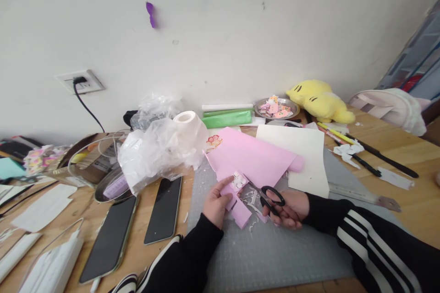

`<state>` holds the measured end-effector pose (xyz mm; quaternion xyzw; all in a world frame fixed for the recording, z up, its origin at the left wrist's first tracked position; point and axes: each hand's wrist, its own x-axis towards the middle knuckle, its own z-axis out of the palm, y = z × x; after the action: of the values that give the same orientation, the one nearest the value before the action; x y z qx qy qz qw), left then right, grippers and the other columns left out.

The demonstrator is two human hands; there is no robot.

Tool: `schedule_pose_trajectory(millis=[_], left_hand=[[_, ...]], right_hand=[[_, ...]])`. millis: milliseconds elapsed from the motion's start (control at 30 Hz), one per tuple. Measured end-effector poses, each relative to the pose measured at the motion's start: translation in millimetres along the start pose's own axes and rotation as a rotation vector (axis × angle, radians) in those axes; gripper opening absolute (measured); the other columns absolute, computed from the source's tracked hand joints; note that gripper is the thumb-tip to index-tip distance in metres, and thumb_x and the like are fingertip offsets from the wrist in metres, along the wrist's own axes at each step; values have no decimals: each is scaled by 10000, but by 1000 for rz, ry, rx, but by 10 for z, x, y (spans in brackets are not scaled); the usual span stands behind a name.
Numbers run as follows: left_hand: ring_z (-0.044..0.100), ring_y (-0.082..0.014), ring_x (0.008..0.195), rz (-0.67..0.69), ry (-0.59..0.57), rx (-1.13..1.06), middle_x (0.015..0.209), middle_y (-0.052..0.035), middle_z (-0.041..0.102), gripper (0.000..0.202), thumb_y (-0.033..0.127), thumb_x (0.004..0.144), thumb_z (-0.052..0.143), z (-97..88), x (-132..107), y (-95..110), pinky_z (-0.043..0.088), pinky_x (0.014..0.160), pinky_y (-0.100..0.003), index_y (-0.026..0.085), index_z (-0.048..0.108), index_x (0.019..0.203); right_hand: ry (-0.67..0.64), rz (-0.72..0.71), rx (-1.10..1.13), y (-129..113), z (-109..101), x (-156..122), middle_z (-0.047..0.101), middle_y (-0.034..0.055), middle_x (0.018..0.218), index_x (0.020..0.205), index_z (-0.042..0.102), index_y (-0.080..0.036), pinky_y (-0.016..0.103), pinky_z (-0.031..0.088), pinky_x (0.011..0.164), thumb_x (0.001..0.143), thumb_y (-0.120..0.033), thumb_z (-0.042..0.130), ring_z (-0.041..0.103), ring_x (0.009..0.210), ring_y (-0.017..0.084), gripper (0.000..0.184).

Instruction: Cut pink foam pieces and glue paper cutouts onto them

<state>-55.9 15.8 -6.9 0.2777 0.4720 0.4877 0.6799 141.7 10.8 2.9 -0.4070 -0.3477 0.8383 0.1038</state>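
Note:
Between the thumb and fingers of my left hand point(217, 200) is a small pink paper piece point(238, 181) with a white shape on it. My right hand point(288, 209) is closed around the black handles of a pair of scissors point(273, 196). The blades point left and meet the edge of the small piece. Below the hands lie pink paper scraps point(241, 214) and thin white trimmings point(253, 198) on a grey cutting mat point(295, 256). Behind them a large pink sheet point(250, 153) is partly rolled at its right end.
A cream sheet point(295, 151) and a steel ruler point(357, 192) lie to the right. At the back are a metal dish of paper cutouts point(294, 109) and a yellow plush toy point(321, 100). Two phones point(163, 210), a paper roll point(192, 132) and plastic bags point(147, 151) are left.

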Motion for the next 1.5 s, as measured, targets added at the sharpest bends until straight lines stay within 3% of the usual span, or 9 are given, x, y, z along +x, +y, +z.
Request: schedule_pose_trajectory(millis=[400,767,1133,1500], left_hand=[[611,-162,624,-15,7,-12,700,-57,664,560,79,449,587,3,-7,7,451,638,-270,77,541,1007],[613,-164,624,-12,2,-21,682,-61,668,559,67,454,574,6,-8,11,454,634,-271,68,537,1013],[610,-164,626,1,-6,-5,690,-54,663,531,77,461,581,-10,-2,-4,454,630,-274,89,567,992],[611,-168,612,-7,-7,-26,689,-58,664,539,75,448,591,-1,-7,9,452,612,-272,81,556,986]], right_hand=[[11,-26,-11,44,-37,31,475,-21,468,726,517,-101,127,251,222,778,-529,353,340,267,23,461],[-4,-40,-38,13,-34,-13,473,-42,473,730,508,-97,117,250,232,667,-557,503,335,278,7,465],[-21,-65,-46,18,-78,-13,475,-48,460,714,501,-97,114,257,225,644,-522,558,325,269,1,435],[158,-69,-141,-26,82,-29,409,-93,351,633,420,-153,120,226,189,666,-540,511,250,198,6,399]])
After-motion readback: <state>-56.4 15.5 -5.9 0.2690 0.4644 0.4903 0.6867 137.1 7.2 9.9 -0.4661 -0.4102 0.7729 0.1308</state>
